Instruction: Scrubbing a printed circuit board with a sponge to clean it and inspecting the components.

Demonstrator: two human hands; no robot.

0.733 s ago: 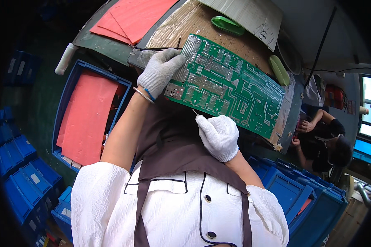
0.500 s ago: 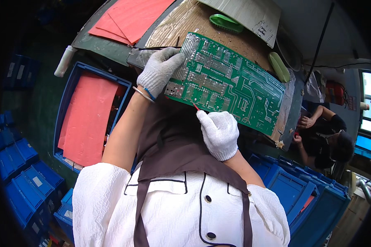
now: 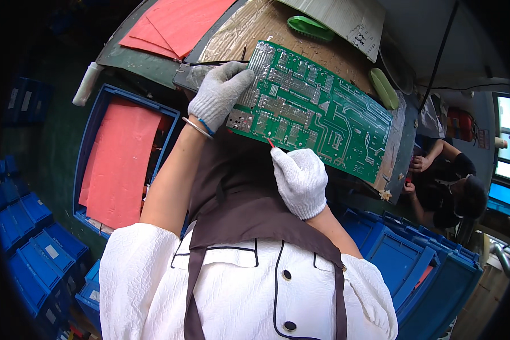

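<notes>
A large green circuit board, solder side up, tilts across the near edge of the bench. My left hand, in a pale knit glove, is closed on its left edge, thumb over the soldered face. Just below the near edge is my right hand, gloved in white, with its fingers pinched around a thin red tool. Only the tool's tip shows, at the board's near edge; the rest is hidden in the glove, so its kind is unclear.
Two green brushes, one behind the board and one at its right, lie on the bench. Red sheets rest at the far left. A blue crate holds more. Blue bins stand right; a co-worker sits beyond.
The board's far edge has risen slightly. My right hand has shifted up a little, bringing the red tip closer over the board's near edge. My left hand keeps its hold.
</notes>
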